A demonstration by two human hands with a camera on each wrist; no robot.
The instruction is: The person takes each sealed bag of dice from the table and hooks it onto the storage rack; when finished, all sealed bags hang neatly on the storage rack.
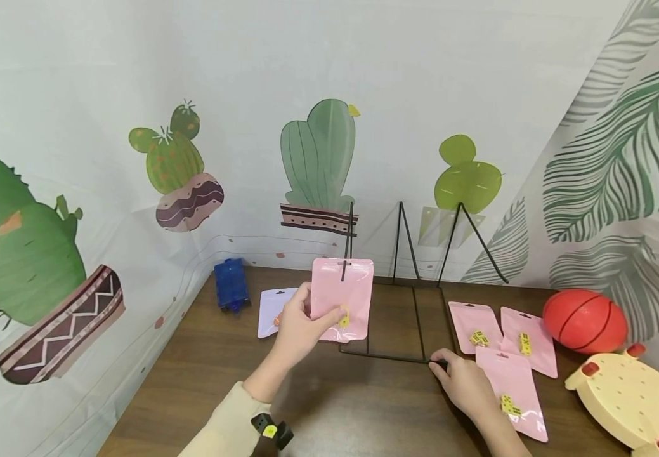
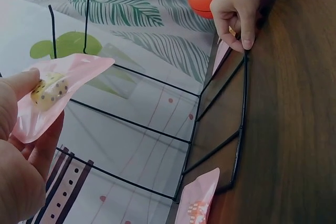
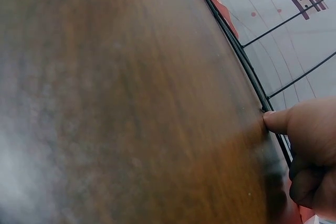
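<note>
The left hand (image 1: 300, 325) grasps a pink bag (image 1: 332, 289) by its lower left part, the thumb laid across the front near the yellow dice (image 1: 344, 317) inside, the other fingers going behind. The bag is upright, its long axis running up and down, its top edge on the far side of the thumb. At that top edge is the left prong (image 1: 343, 271) of a black wire rack (image 1: 383, 357). The prong's tip shows over the front of the bag, just below the top edge; whether it passes through the hanging hole cannot be told for sure. The left hand is the nearer one to this prong; the rack's other two prongs stand to the right.

The right hand (image 1: 466, 384) pinches the near right corner of the rack's base between thumb and curled fingers, well apart from the held bag.

Farther out on the brown table (image 1: 192, 381), three more pink bags with yellow dice lie right of the rack: one on the left (image 1: 469, 317), one on the right (image 1: 537, 339), one nearest (image 1: 508, 384). A red ball (image 1: 585, 320) and a cream, red-knobbed object (image 1: 637, 397) are beyond them. To the left are a lavender bag (image 1: 268, 311) and, farther left, a blue object (image 1: 231, 284).
</note>
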